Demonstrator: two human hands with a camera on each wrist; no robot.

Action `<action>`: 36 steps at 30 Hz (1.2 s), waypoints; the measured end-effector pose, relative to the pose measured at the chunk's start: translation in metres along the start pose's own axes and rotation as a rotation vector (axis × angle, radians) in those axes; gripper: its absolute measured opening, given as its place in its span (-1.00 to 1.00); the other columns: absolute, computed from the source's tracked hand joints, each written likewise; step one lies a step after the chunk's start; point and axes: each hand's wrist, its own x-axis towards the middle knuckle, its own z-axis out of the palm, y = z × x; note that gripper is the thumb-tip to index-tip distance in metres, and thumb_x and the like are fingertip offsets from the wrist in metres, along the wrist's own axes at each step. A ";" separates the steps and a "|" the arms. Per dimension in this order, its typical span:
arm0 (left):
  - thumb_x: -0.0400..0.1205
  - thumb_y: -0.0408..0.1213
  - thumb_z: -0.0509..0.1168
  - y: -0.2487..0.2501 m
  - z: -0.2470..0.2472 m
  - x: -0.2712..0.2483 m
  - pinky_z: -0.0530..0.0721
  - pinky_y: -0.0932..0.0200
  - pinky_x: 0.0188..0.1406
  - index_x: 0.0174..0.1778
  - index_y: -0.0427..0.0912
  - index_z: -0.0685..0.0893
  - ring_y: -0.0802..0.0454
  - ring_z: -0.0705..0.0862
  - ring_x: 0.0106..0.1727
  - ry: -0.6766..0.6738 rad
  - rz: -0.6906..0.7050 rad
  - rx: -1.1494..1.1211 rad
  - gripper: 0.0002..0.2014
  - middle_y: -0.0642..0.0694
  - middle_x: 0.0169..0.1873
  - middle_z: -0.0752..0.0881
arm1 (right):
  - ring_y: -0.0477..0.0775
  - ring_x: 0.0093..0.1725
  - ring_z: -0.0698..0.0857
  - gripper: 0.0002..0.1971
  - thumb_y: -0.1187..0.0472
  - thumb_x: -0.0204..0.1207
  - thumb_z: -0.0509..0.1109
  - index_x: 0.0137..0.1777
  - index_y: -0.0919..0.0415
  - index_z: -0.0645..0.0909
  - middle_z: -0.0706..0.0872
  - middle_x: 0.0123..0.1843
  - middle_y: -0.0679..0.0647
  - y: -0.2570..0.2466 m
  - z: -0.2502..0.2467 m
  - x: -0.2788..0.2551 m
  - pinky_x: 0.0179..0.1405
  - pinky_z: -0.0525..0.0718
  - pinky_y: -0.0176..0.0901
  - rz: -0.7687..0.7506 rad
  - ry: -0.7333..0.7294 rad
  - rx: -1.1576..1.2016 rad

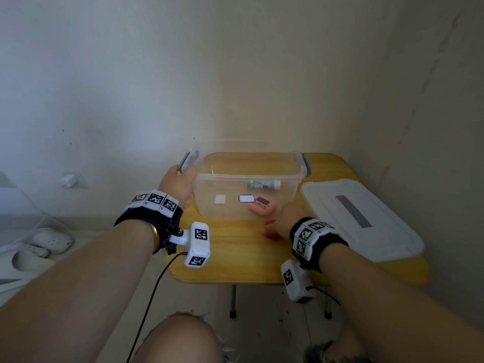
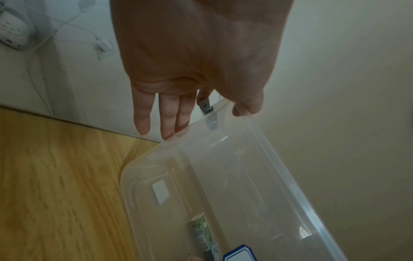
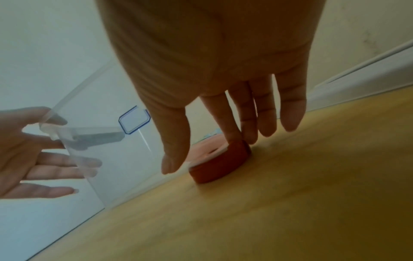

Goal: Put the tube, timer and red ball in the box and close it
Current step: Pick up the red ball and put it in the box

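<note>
A clear plastic box (image 1: 248, 176) stands open on the yellow wooden table (image 1: 235, 252). Inside it lie the tube (image 1: 263, 184) at the back right and the pink timer (image 1: 262, 206) at the front right. My left hand (image 1: 187, 174) rests with straight fingers against the box's left end by the grey latch, thumb on the rim (image 2: 268, 141). The tube (image 2: 204, 234) shows through the box floor. The red ball (image 3: 220, 162), looking flattened, sits on the table just before the box. My right hand (image 3: 202, 152) reaches down over it, index fingertip touching it and thumb apart.
The white lid (image 1: 361, 218) with a grey strip lies on the table's right side, overhanging the front right edge. Walls stand close behind and to the right. White slippers (image 1: 51, 241) and a cable lie on the floor at the left. My knees are below the table's front edge.
</note>
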 end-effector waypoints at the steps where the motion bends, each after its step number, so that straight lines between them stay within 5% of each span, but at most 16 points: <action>1: 0.58 0.14 0.15 0.000 0.000 0.000 0.72 -0.21 0.10 0.31 0.01 0.49 -0.10 0.74 -0.01 0.002 0.005 0.005 -0.56 -0.13 0.06 0.74 | 0.06 -0.16 0.66 -0.60 -0.15 0.31 0.58 -0.10 0.15 0.63 0.57 -0.31 -0.02 -0.002 0.001 -0.001 -0.15 0.63 -0.14 -0.014 0.005 -0.005; 4: 0.57 0.17 0.15 0.000 -0.001 -0.001 0.73 -0.19 0.08 0.36 0.00 0.48 -0.10 0.74 -0.01 0.002 0.005 0.016 -0.51 -0.13 0.08 0.73 | 0.11 -0.06 0.70 -0.56 -0.07 0.33 0.58 0.12 0.15 0.68 0.63 -0.20 0.02 -0.004 0.003 -0.002 -0.09 0.67 -0.13 -0.021 0.025 -0.015; 7: 0.57 0.16 0.16 0.000 -0.001 -0.003 0.72 -0.19 0.07 0.41 0.02 0.47 -0.07 0.74 -0.03 -0.005 -0.001 0.006 -0.49 -0.13 0.12 0.73 | 0.05 -0.28 0.65 -0.78 0.04 0.34 0.52 -0.19 0.13 0.58 0.60 -0.33 0.00 -0.002 -0.002 -0.005 -0.34 0.60 -0.20 -0.019 0.010 0.001; 12: 0.57 0.13 0.15 0.002 -0.002 -0.004 0.73 -0.23 0.08 0.26 0.06 0.48 -0.10 0.74 0.01 -0.015 0.003 0.024 -0.60 -0.14 0.10 0.73 | -0.02 -0.44 0.50 -0.62 -0.12 0.40 0.45 -0.44 0.11 0.48 0.52 -0.43 0.01 -0.002 -0.022 -0.019 -0.54 0.36 -0.26 -0.028 0.042 0.156; 14: 0.57 0.15 0.15 0.002 -0.001 -0.004 0.74 -0.24 0.07 0.31 0.04 0.47 -0.12 0.74 0.01 -0.007 0.007 0.032 -0.56 -0.14 0.09 0.73 | -0.02 -0.38 0.59 -0.60 -0.21 0.35 0.48 -0.33 0.15 0.59 0.62 -0.37 0.00 -0.001 -0.031 -0.024 -0.49 0.43 -0.26 -0.104 0.088 0.264; 18: 0.58 0.17 0.13 0.003 0.000 -0.005 0.73 -0.23 0.08 0.27 0.03 0.46 -0.13 0.73 0.01 0.000 0.013 0.036 -0.58 -0.15 0.07 0.72 | -0.25 -0.32 0.73 -0.79 0.14 0.43 0.48 0.02 0.21 0.73 0.76 -0.19 -0.05 -0.009 -0.051 -0.040 -0.37 0.57 -0.47 -0.373 0.209 0.614; 21: 0.57 0.20 0.12 0.003 0.000 -0.006 0.74 -0.20 0.05 0.33 0.01 0.47 -0.13 0.74 -0.01 0.004 0.018 0.052 -0.51 -0.13 0.01 0.73 | -0.11 -0.06 0.71 -0.72 0.07 0.42 0.43 0.10 0.13 0.73 0.77 -0.02 -0.03 -0.019 -0.061 -0.042 -0.05 0.67 -0.24 -0.477 0.450 0.614; 25: 0.56 0.21 0.12 0.004 -0.001 -0.006 0.75 -0.17 0.00 0.27 -0.01 0.50 -0.16 0.75 -0.03 -0.002 0.020 0.055 -0.52 -0.17 -0.03 0.74 | 0.08 0.16 0.62 -0.57 -0.16 0.53 0.25 0.26 0.06 0.68 0.75 0.08 0.01 -0.022 -0.062 -0.022 0.23 0.57 0.07 -0.409 0.664 0.386; 28: 0.53 0.25 0.12 0.004 -0.001 -0.005 0.75 -0.09 -0.09 0.21 -0.05 0.54 -0.15 0.73 -0.14 -0.008 0.027 0.055 -0.49 -0.20 -0.08 0.76 | 0.11 0.28 0.54 -0.55 -0.21 0.61 0.14 0.30 0.00 0.63 0.74 0.13 0.00 -0.022 -0.056 -0.009 0.39 0.37 0.17 -0.272 0.612 0.241; 31: 0.54 0.25 0.11 0.003 0.000 -0.002 0.77 -0.17 0.03 0.21 -0.06 0.54 -0.17 0.75 -0.11 -0.010 0.040 0.050 -0.49 -0.21 -0.07 0.76 | 0.11 0.35 0.54 -0.50 -0.27 0.59 0.14 0.31 0.00 0.64 0.76 0.19 -0.02 -0.023 -0.047 0.002 0.49 0.27 0.25 -0.212 0.534 0.216; 36: 0.60 0.20 0.11 0.001 0.001 0.002 0.75 -0.19 0.09 0.26 -0.07 0.54 -0.17 0.77 -0.05 -0.003 0.059 0.051 -0.51 -0.20 -0.03 0.77 | 0.07 0.31 0.60 -0.54 -0.33 0.55 0.14 0.07 -0.05 0.71 0.79 0.10 -0.06 -0.026 -0.040 0.014 0.46 0.26 0.22 -0.167 0.484 0.196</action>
